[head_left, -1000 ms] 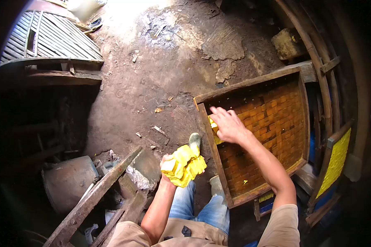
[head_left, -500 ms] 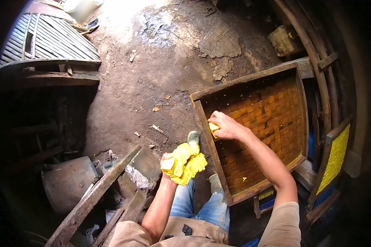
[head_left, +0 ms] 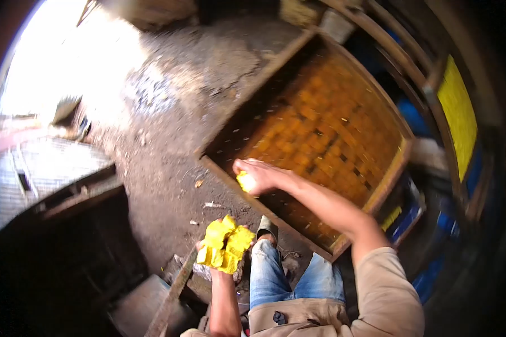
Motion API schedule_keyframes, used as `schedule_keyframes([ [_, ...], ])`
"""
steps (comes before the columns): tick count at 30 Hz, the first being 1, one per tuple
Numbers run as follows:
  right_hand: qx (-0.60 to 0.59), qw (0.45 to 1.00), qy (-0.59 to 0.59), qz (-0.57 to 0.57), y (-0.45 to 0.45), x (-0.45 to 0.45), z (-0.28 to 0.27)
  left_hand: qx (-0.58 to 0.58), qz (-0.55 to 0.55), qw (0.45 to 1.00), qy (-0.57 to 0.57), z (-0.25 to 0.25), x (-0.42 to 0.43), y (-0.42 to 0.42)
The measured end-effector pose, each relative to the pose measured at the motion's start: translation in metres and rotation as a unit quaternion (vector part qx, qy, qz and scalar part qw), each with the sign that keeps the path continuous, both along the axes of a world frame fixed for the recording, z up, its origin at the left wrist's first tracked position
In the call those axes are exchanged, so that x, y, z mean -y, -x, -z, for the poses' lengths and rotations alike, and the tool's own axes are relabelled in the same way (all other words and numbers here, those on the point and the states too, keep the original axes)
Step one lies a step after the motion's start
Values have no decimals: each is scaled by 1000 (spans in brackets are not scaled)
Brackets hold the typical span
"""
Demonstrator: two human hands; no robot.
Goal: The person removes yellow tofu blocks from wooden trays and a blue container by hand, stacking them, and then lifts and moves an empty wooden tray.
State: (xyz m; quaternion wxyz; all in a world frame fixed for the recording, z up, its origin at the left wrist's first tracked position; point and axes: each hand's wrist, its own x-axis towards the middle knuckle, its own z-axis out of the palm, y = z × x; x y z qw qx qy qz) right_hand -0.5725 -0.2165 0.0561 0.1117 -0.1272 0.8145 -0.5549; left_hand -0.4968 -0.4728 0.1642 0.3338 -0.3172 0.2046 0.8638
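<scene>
Several bright yellow blocks point(head_left: 225, 244) are stacked in my left hand point(head_left: 200, 247), which cups them from below, mostly hidden under them. My right hand point(head_left: 258, 175) is closed round another yellow piece point(head_left: 245, 181) at the left corner of a wooden-framed tray. The tray point(head_left: 315, 135) has a woven brown bottom with small scattered bits on it. Motion blurs the view slightly.
Bamboo and wooden rails point(head_left: 376, 39) run along the right, beside a yellow-filled frame point(head_left: 457, 115). A slatted bench point(head_left: 50, 174) stands at the left. Lower left are a metal container point(head_left: 146, 308) and a slanting wooden beam point(head_left: 173, 292). The floor is dirt.
The view has turned, so the tray now appears tilted and nearer the centre. My right hand has closed round the yellow piece at the tray's corner. My left hand still holds the yellow stack.
</scene>
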Motion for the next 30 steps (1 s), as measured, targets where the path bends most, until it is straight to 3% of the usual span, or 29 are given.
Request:
schedule_keyframes([
  [2, 91, 958, 239, 133, -12, -1, 20, -78, 63, 995, 23, 17, 4, -13],
  [3, 134, 857, 471, 160, -27, -6, 16, -105, 95, 989, 33, 13, -6, -15],
  [4, 157, 809, 524, 216, -48, -12, 5, -132, 126, 982, 40, 10, -16, -19],
  [5, 110, 712, 649, 244, -71, -13, -3, -132, 133, 982, 26, 8, -26, -28],
  [6, 20, 657, 690, 303, -96, -11, -14, -132, 135, 982, 14, 5, -38, -36],
  [7, 46, 561, 757, 331, -129, -14, -24, -131, 159, 977, -51, -5, -59, -44],
  [8, -38, 539, 791, 287, -166, -25, -48, -99, 151, 980, -85, -5, -74, -55],
  [10, -115, 471, 818, 311, -244, -36, -65, -102, 194, 972, -81, -20, -108, -84],
  [11, -108, 387, 838, 371, -287, -40, -60, -109, 215, 969, -45, -17, -121, -102],
  [14, -128, 359, 804, 456, -425, -100, -70, -155, 254, 952, 70, 45, -127, -159],
  [16, -128, 339, 784, 504, -507, -131, -55, -35, 287, 957, 18, 13, -177, -185],
  [17, -121, 340, 767, 531, -548, -148, -46, -56, 309, 949, -18, 20, -193, -208],
  [18, -112, 348, 745, 558, -589, -167, -35, -76, 344, 924, -146, 25, -217, -228],
  [21, -35, 429, 635, 642, -678, -215, -2, -18, 371, 926, -73, 7, -271, -288],
  [23, 67, 508, 517, 686, -690, -237, 7, 25, 380, 924, -24, -11, -291, -313],
  [26, 163, 646, 362, 652, -689, -263, 48, 96, 398, 906, -103, -4, -302, -341],
  [28, 101, 761, 136, 626, -681, -270, 115, 141, 383, 905, -119, -5, -313, -353],
  [30, 102, 811, -98, 567, -660, -276, 137, 161, 374, 905, -127, 4, -317, -356],
])
